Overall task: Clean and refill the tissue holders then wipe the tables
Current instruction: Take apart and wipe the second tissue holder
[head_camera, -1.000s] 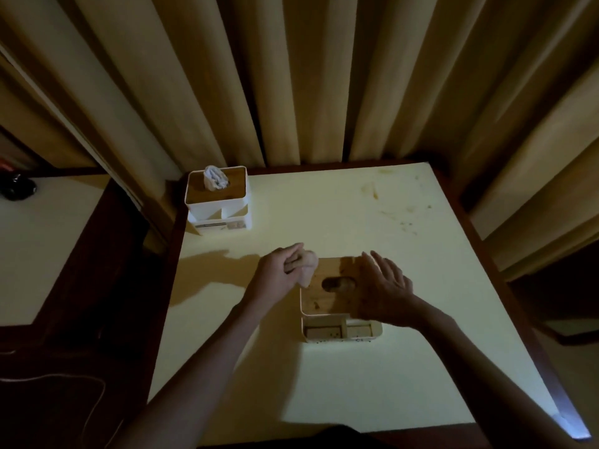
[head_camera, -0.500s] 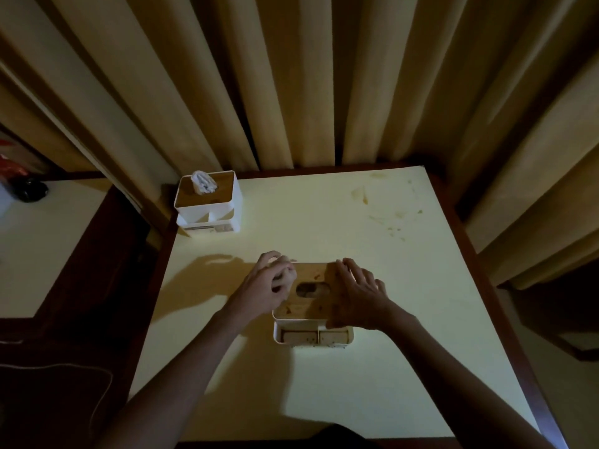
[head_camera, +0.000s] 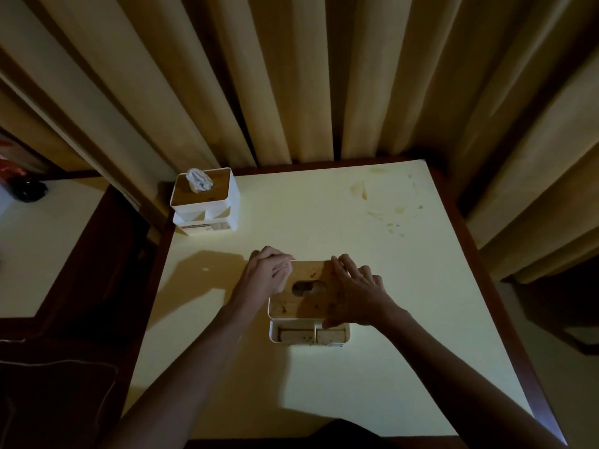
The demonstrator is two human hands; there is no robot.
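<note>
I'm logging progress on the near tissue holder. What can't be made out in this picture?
- Head view: inside of the near holder, hidden by its wooden lid and dark slot.
- Whether the left hand holds anything: curled fingers hide it.
- Black object on the side table: too dim.

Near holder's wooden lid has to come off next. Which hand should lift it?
Probably the left hand: its fingers curl over the lid at its far left edge. The right hand lies flat across the lid, better for steadying the holder.
</note>
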